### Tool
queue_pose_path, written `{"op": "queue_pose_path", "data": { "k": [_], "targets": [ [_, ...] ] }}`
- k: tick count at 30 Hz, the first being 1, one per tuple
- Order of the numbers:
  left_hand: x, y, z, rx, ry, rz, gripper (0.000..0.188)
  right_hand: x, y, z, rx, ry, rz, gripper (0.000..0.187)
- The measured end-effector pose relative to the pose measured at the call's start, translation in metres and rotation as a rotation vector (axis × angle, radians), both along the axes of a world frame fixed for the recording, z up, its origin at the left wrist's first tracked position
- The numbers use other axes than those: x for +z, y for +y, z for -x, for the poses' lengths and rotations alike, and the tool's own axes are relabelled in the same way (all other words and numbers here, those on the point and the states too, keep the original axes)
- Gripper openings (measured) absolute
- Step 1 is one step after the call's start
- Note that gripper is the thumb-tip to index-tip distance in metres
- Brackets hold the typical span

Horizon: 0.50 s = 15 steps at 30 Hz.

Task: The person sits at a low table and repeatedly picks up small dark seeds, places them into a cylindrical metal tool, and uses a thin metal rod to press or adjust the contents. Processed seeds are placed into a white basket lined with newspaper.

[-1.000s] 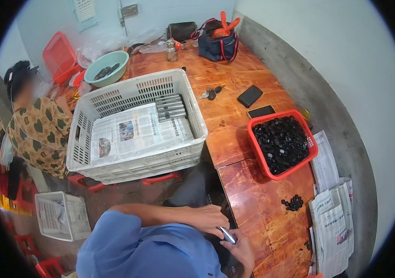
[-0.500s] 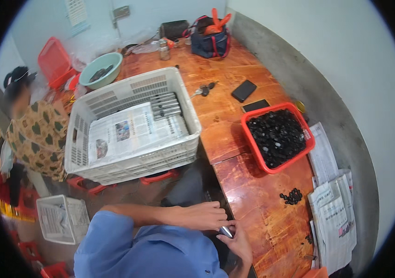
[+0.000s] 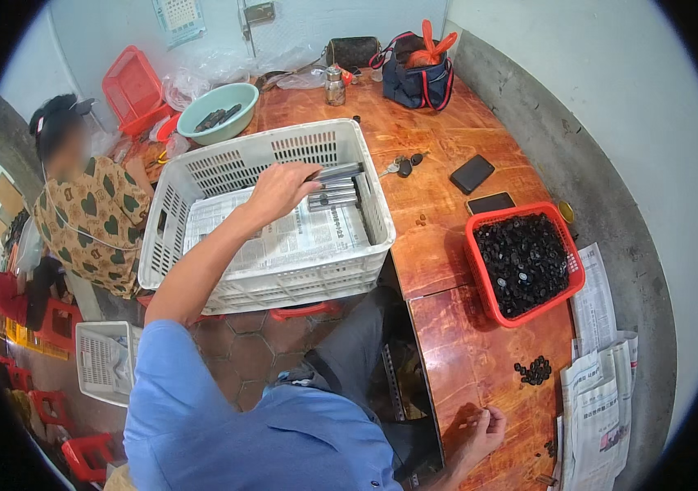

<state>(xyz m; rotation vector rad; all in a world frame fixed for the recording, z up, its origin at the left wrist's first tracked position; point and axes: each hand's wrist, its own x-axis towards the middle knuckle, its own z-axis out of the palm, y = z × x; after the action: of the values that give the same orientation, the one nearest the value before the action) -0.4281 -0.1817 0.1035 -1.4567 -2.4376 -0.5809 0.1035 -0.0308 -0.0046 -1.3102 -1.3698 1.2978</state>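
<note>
My left hand [image 3: 282,193] reaches into the white plastic crate [image 3: 277,286], its fingers closed on the end of a shiny metal tube [image 3: 337,173]. Several similar metal tubes [image 3: 334,196] lie side by side beneath, on newspaper [image 3: 238,254] that covers the crate's contents. Over the wooden table [image 3: 455,344], near its front edge, my right hand [image 3: 480,435] is loosely curled with its fingers apart; I see nothing in it. Small black round pieces [image 3: 535,371] form a cluster just beyond that hand. A red basket [image 3: 506,314] full of small black parts [image 3: 521,262] stands farther back.
Folded newspapers [image 3: 598,409] lie along the table's right side by the wall. Two dark phone-like slabs [image 3: 472,173], keys [image 3: 404,166], a glass jar [image 3: 334,87] and a dark blue bag [image 3: 418,82] are farther back. A green basin [image 3: 242,119] stands behind the crate. Another person [image 3: 87,213] sits at left.
My left hand has left the right hand at my lap and gone forward into the crate with a metal tube. My right hand has let go of the tube and moved right over the table.
</note>
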Motion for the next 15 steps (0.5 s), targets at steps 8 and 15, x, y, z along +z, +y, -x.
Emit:
{"op": "queue_pose_path", "data": {
  "k": [8,15],
  "targets": [
    [-0.154,0.027,0.071,0.083,-0.136,0.323,0.028,-0.018,-0.01,0.016,0.007,0.026,-0.003,0.005],
    [-0.192,0.063,0.07,0.136,-0.124,0.386,0.03,-0.022,-0.008,0.016,-0.022,0.001,0.01,0.006]
  ]
}}
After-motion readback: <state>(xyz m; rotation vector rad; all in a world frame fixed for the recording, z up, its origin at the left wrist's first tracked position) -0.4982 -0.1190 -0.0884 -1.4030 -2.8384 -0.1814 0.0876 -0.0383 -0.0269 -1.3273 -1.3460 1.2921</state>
